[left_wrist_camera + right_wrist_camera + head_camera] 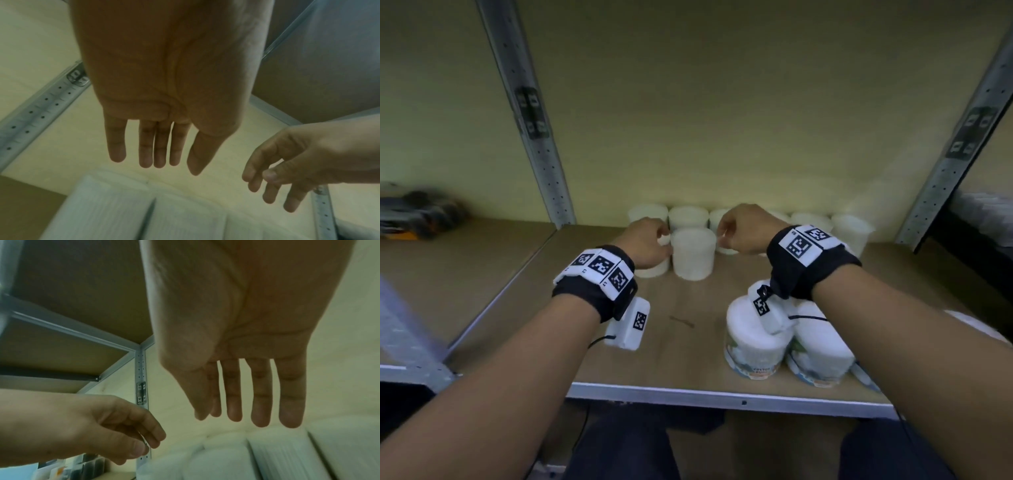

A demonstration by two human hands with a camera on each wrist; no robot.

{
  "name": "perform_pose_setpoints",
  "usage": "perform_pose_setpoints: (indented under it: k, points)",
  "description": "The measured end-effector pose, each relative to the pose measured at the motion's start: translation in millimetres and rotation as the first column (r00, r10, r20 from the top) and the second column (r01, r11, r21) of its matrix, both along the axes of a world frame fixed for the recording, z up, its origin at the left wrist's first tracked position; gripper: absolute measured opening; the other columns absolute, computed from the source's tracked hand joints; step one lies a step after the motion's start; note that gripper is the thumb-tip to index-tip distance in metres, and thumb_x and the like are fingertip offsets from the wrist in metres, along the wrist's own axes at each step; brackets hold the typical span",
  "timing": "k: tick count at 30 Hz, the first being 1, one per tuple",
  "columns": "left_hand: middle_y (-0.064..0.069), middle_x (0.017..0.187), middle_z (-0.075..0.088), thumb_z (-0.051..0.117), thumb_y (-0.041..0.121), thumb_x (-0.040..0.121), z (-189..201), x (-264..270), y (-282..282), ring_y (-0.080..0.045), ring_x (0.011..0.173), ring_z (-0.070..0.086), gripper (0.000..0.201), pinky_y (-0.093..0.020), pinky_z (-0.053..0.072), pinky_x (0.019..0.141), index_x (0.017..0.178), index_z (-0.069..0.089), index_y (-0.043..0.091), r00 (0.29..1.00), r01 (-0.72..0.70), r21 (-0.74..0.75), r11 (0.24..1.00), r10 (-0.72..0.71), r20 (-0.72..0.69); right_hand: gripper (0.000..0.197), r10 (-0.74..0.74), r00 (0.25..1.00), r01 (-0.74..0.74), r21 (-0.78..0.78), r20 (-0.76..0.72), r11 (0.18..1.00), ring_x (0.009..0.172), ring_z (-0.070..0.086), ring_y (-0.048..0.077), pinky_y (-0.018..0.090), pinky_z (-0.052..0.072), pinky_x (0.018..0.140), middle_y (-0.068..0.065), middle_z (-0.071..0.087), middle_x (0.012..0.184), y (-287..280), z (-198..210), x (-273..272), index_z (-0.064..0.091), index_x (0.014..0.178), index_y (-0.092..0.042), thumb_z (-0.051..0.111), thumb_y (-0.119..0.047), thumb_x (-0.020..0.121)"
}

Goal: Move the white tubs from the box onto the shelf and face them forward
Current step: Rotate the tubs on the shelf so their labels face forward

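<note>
A white tub (693,254) stands upright on the wooden shelf (681,346), just in front of a row of white tubs (810,221) lined along the back wall; another tub (654,267) sits just to its left, partly hidden; the left hand (645,245) hovers at the front tub's left side and the right hand (744,228) at its right, neither visibly gripping it; both wrist views show each palm empty, fingers (147,146) spread loose and hanging straight above tub tops, the right fingers (261,394) likewise relaxed; nearer the shelf's front edge, on the right, two labelled tubs (755,342) stand side by side under the right wrist; grey perforated uprights (530,113) frame the bay; dark blurred items (417,212) lie on the neighbouring shelf to the left.
</note>
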State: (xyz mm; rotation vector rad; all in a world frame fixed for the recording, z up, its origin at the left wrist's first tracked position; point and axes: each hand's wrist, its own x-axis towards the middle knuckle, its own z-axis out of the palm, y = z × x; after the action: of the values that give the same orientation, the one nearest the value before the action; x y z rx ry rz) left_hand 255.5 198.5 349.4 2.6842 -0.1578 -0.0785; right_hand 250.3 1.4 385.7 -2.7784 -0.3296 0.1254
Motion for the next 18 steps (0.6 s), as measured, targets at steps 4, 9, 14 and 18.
perform_pose_setpoints:
  k: [4,9,14,18]
  points:
    - [-0.009,0.139,0.046,0.056,0.029,0.092,-1.5,25.4,12.4,-0.025,0.126,0.047,0.047,-0.032,0.040,0.102,0.135,0.046,0.012,1.000,-0.020,0.044,0.999,0.020,0.006,0.039,0.001,0.999,-0.005,-0.089,-0.040,0.996,0.113,0.060,0.023,0.026,0.044,0.085,0.007,0.063,0.125,18.8,1.4,28.3,0.064,0.122,-0.009,0.063,-0.031,0.090]
    - [-0.012,0.140,0.044,0.055,0.034,0.092,-16.1,61.0,27.8,-0.027,0.127,0.044,0.050,-0.035,0.038,0.105,0.135,0.045,0.012,0.998,-0.049,0.102,0.994,0.053,-0.033,0.050,0.014,0.992,-0.042,-0.225,-0.126,0.973,0.113,0.061,0.027,0.034,0.048,0.095,0.011,0.063,0.126,51.6,-7.5,67.1,0.062,0.124,-0.004,0.063,-0.039,0.089]
    - [-0.010,0.143,0.040,0.057,0.041,0.090,-29.4,76.4,32.6,-0.026,0.129,0.041,0.054,-0.033,0.036,0.105,0.136,0.047,0.014,0.999,-0.002,0.140,0.990,0.007,-0.041,0.061,0.022,0.981,-0.091,-0.363,-0.191,0.927,0.090,0.057,0.020,0.031,0.049,0.090,0.012,0.063,0.127,62.1,-14.8,87.2,0.057,0.129,-0.003,0.065,-0.045,0.086]
    - [-0.011,0.140,0.041,0.059,0.040,0.089,-35.5,80.6,34.1,-0.027,0.128,0.042,0.051,-0.033,0.036,0.103,0.133,0.049,0.014,1.000,0.015,0.137,0.990,-0.013,-0.014,0.071,0.007,0.984,-0.084,-0.426,-0.179,0.901,0.125,0.051,0.024,0.030,0.040,0.101,0.010,0.051,0.139,67.1,-27.5,95.8,0.044,0.138,-0.004,0.065,-0.046,0.086]
